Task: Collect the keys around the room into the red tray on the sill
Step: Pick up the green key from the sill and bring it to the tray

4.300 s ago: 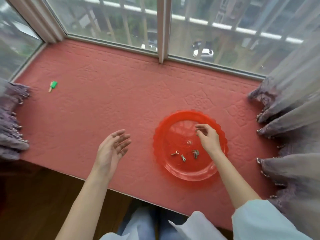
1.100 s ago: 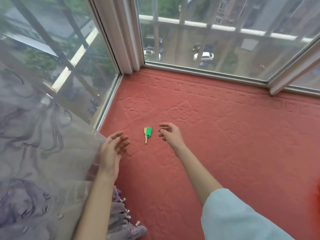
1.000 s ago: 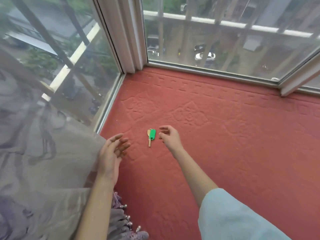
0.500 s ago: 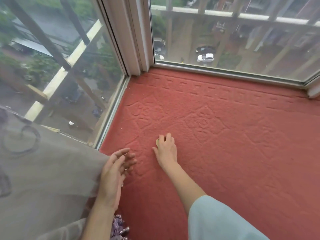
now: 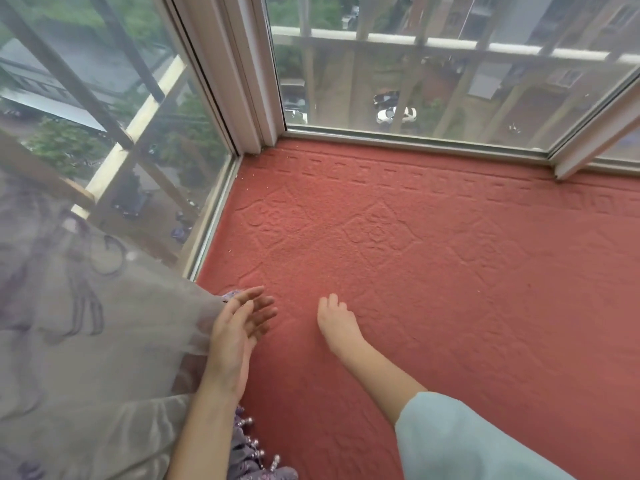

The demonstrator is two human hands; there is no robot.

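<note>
My right hand (image 5: 336, 322) lies knuckles up on the red sill mat (image 5: 450, 265), near the left corner of the window. Its fingers are curled under, over the spot where the green-headed key lay. The key is hidden beneath that hand. My left hand (image 5: 239, 327) hovers a short way to the left, fingers straight and spread, holding nothing, its back against the curtain. The red tray is out of view.
A sheer grey-purple curtain (image 5: 86, 341) with a beaded hem (image 5: 252, 448) hangs over the sill's left end. Window glass and a white corner frame (image 5: 239, 81) bound the mat at the left and back. The mat stretches away to the right.
My right hand reached the green key, covered it, then curled its fingers and drew back toward me. The key is no longer visible. The view swung from the tray to this corner.
</note>
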